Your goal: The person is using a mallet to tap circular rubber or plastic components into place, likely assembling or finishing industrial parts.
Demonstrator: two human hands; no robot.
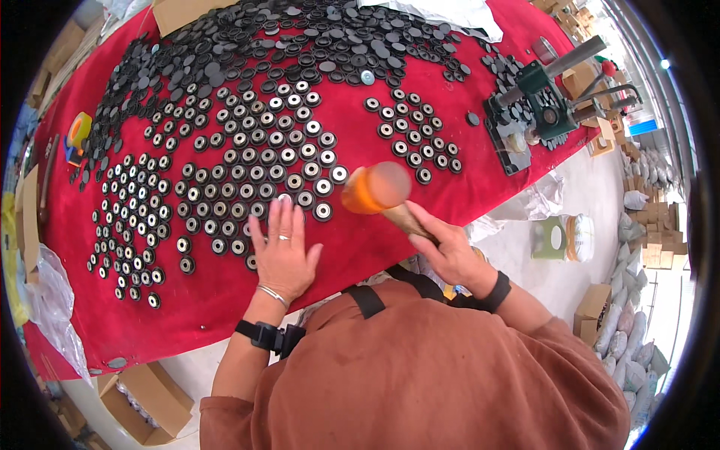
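Note:
My right hand (454, 259) is closed around the wooden handle of a mallet (375, 187). The mallet's orange, translucent head is raised over the red cloth and blurred by motion. My left hand (283, 255) lies palm down with fingers stretched out, at the near edge of a large group of round black pieces with silver rings (261, 154). Its fingertips touch or overlap the nearest pieces; which ones it covers is hidden. To the right of the mallet head stands a smaller group of the same ringed pieces (413, 136).
Black discs (322, 37) are heaped along the table's far side. A green hand press (536, 101) stands at the far right. A roll of yellow-orange tape (79, 129) lies at the left. Open cardboard boxes (154, 397) and a plastic jar (562, 238) are off the table.

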